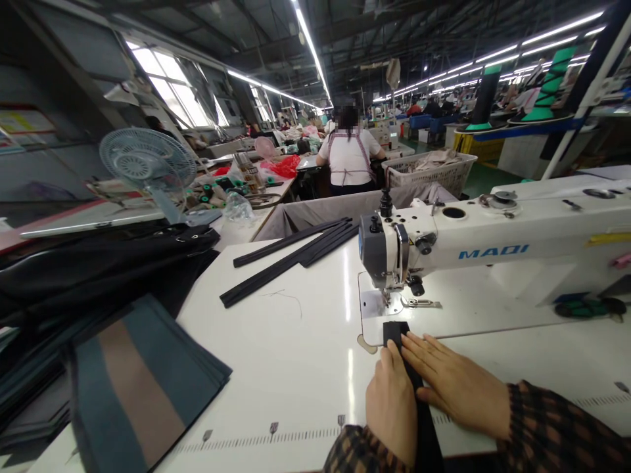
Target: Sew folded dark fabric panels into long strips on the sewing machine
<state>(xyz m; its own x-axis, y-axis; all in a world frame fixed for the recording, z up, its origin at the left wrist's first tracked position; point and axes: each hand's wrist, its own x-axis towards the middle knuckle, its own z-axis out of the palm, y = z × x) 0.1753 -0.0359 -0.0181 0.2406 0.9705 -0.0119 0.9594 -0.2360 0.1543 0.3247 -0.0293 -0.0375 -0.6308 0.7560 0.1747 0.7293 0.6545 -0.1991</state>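
Strip lights (313, 49) run down the roof of a wide factory hall, where a person in a white top (351, 161) sits ahead of us, back turned. Nearer, we have a white worktable (276, 348) with a ruler scale along its near side, and on its right a sewing machine (473, 230) marked MAQI. At the table's left edge lies a stack of blue-grey panels (152, 387) with a pinkish-brown band. Several dark strips (280, 279) lie loose left of the machine head; whether they are finished or waiting, we cannot judge. We take the work to be at laying and smoothing: our black strip (396, 332) lies flat on the table in front of the presser foot (387, 300), its far end near but apart from it. Nothing of it is under the needle, and how much remains does not show. Our right hand (456, 381) rests on the strip with fingers stretched out; our left hand (392, 404) presses on it, fingers close together, though we can't see whether it pinches. Matte and narrow, the strip looks layered at its squared far end, and it runs back towards us between the hands.
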